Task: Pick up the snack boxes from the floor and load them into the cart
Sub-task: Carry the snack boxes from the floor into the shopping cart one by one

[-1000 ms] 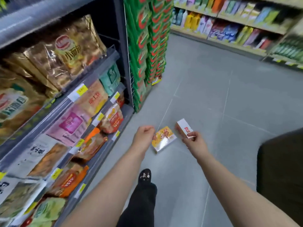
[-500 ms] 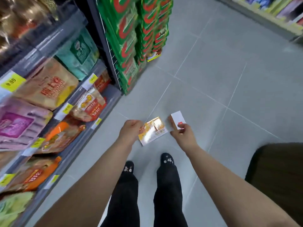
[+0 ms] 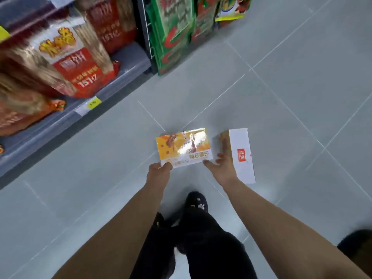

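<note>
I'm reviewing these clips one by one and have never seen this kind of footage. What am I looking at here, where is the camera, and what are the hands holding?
There is no machine: a person wears one wide-angle camera on the head, looking down past both bare arms at a grey tiled shop floor. The left hand pinches the near corner of a glossy orange and yellow snack box. The right hand is open, against a white snack box with a red label and touching the orange box's edge; whether it grips either is unclear. Whether the boxes rest on the floor or are lifted cannot be told. On the left stands a shelf of red and gold snack bags. The person's dark shoes show below. No cart is clearly visible.
</note>
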